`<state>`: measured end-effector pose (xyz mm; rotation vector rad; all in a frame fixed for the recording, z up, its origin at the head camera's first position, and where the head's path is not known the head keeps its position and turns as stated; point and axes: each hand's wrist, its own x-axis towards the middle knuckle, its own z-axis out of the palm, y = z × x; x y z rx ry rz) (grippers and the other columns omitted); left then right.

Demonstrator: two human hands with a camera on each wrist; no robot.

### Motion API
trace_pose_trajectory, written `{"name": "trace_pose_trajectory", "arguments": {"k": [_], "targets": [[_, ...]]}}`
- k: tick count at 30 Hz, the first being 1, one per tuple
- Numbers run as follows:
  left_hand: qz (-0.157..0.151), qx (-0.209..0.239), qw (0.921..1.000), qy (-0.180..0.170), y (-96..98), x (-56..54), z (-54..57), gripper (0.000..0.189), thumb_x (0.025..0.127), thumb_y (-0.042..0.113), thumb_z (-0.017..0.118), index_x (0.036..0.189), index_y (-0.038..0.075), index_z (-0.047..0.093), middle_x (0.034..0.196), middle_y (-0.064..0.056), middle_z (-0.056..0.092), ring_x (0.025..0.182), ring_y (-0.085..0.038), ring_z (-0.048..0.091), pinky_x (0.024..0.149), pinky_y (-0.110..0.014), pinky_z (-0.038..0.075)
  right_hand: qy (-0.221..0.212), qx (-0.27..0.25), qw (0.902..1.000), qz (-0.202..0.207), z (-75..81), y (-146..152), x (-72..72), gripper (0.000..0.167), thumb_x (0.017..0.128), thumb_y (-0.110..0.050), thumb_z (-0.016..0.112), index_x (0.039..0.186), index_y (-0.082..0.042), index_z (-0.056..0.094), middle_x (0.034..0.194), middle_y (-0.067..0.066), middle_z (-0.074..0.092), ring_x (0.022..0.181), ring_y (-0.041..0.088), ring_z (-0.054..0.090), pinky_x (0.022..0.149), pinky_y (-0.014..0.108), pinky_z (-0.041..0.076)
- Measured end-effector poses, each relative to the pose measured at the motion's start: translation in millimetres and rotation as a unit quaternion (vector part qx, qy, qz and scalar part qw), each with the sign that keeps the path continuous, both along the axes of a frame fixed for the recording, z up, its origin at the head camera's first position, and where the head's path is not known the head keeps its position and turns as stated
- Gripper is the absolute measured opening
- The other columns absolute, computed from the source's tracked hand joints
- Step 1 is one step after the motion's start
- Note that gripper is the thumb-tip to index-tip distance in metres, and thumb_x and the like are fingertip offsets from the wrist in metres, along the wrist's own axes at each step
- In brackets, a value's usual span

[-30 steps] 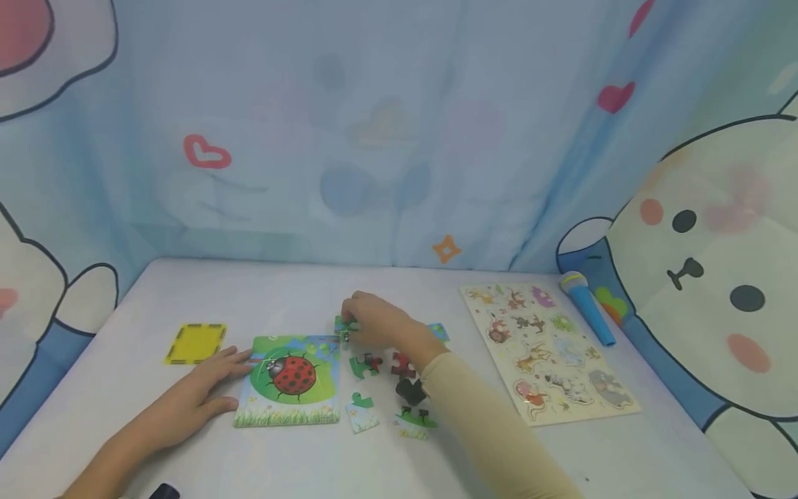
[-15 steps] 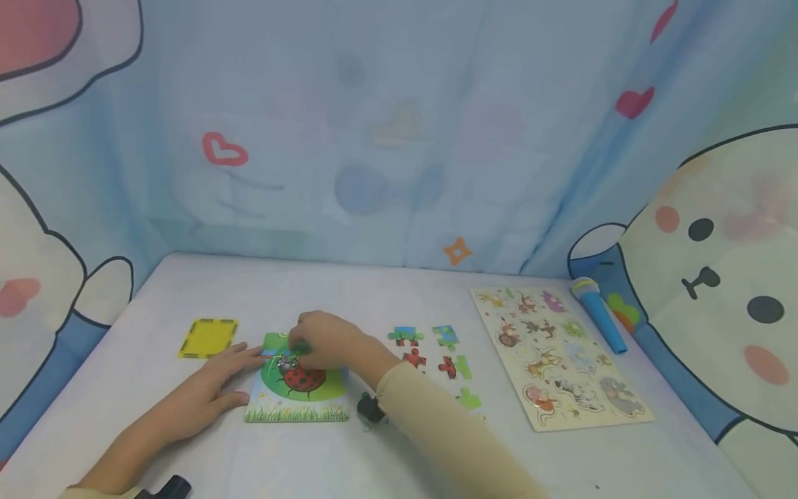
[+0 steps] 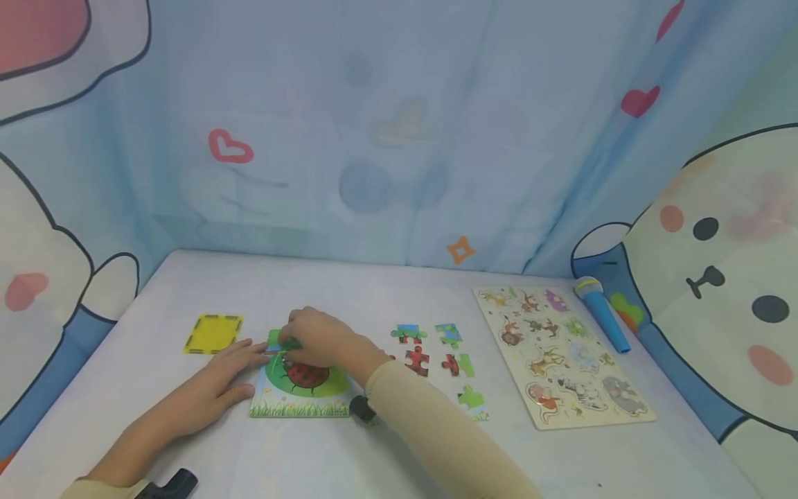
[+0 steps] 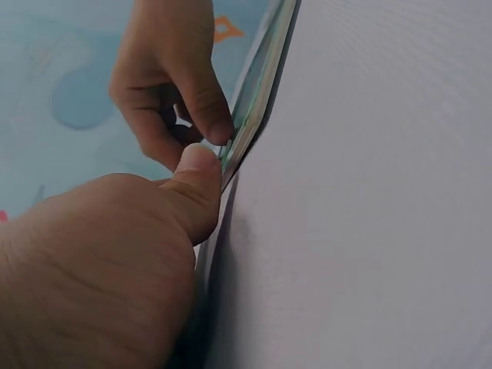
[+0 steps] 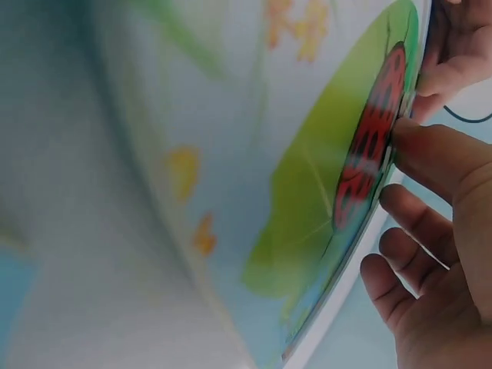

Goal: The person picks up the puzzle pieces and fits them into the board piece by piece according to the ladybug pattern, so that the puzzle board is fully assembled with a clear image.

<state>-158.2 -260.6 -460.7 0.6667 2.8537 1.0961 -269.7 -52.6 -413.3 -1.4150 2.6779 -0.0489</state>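
A ladybug puzzle board (image 3: 299, 407), green, blue and red, lies on the table in the head view. My right hand (image 3: 321, 338) is over its upper left part and pinches a small green jigsaw piece (image 3: 290, 344), mostly hidden under the fingers. At the board's left edge rests my left hand (image 3: 218, 388), fingers extended and fingertips touching the edge. The left wrist view has the left thumb beside the board's rim, close to the right hand (image 4: 177, 77). In the right wrist view, the right thumb and fingertips meet at the ladybug picture (image 5: 369, 146).
Several loose jigsaw pieces (image 3: 417, 360) lie right of the board, some behind the right sleeve. A wooden animal puzzle (image 3: 561, 357) and a blue toy microphone (image 3: 601, 315) are farther right. A yellow square tile (image 3: 214, 333) sits behind the left hand. A printed curtain (image 3: 399, 138) hangs behind.
My right hand has moved left from the loose pieces onto the board, carrying a jigsaw piece. The left hand stays at the board's edge. The head view has shifted slightly.
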Motion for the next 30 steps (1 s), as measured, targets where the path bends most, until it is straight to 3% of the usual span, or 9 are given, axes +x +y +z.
{"name": "trace_pose_trajectory", "arguments": {"k": [4,8,13,21,30], "targets": [[0.004,-0.036,0.9989,0.03,5.0,0.3,-4.7,0.048,0.101,0.031,0.053,0.146,0.014,0.045,0.153,-0.008,0.037,0.143,-0.039,0.021,0.11,-0.063,0.022,-0.02,-0.002,0.9998,0.001,0.2,4,1.5,0.036,0.092,-0.035,0.07,0.126,-0.026,0.067,0.117,-0.006,0.06,0.106,0.008,0.052,0.09,0.021,0.047],[0.005,-0.086,0.9943,0.063,11.4,1.7,-6.8,0.053,0.103,0.034,0.049,0.148,0.009,0.041,0.152,-0.011,0.036,0.142,-0.039,0.023,0.109,-0.061,0.026,-0.077,-0.036,0.9964,0.003,-0.4,18,-0.6,0.045,0.094,-0.031,0.067,0.137,-0.021,0.058,0.13,-0.006,0.058,0.121,0.01,0.049,0.1,0.025,0.042],[0.005,-0.11,0.9909,0.077,14.7,2.0,-4.8,0.054,0.103,0.035,0.048,0.149,0.009,0.04,0.153,-0.012,0.035,0.142,-0.039,0.023,0.109,-0.06,0.028,-0.131,-0.089,0.9869,-0.031,2.6,51,-8.4,0.053,0.094,-0.028,0.067,0.143,-0.021,0.048,0.142,-0.005,0.048,0.134,0.017,0.039,0.108,0.036,0.037],[0.013,-0.104,0.9929,0.056,13.6,3.9,-1.2,0.055,0.103,0.038,0.048,0.149,0.009,0.041,0.153,-0.012,0.034,0.142,-0.038,0.022,0.11,-0.06,0.026,-0.134,-0.113,0.9767,-0.124,7.0,116,-30.3,0.049,0.094,-0.022,0.065,0.141,-0.018,0.051,0.139,0.003,0.048,0.13,0.023,0.042,0.103,0.042,0.042],[0.017,-0.097,0.9942,0.044,15.2,5.3,0.9,0.055,0.102,0.039,0.049,0.149,0.01,0.041,0.154,-0.011,0.034,0.143,-0.038,0.021,0.11,-0.06,0.025,-0.098,-0.059,0.9715,-0.208,-2.8,173,-41.9,0.049,0.086,-0.01,0.066,0.134,-0.02,0.057,0.129,0.0,0.053,0.125,0.024,0.043,0.099,0.042,0.042]]}}
